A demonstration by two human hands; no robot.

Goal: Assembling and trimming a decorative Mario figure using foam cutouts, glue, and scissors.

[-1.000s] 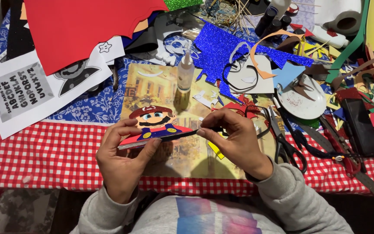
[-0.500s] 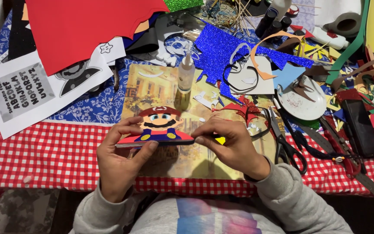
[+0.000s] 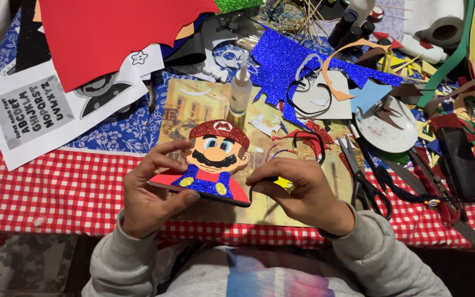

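I pinch the glittery foam character figure (image 3: pixel 214 162) at both ends, my left hand (image 3: pixel 149 192) and right hand (image 3: pixel 303 195) closed on it, just above the red checked tablecloth (image 3: pixel 56 187), left of the scissors (image 3: pixel 366 179).

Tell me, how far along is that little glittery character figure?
The figure looks mostly built: red cap, face, moustache, blue overalls and yellow buttons are on. The left hand and right hand hold it over the table, each with a grip on one bottom corner. The glue bottle, scissors and foam scraps lie about.
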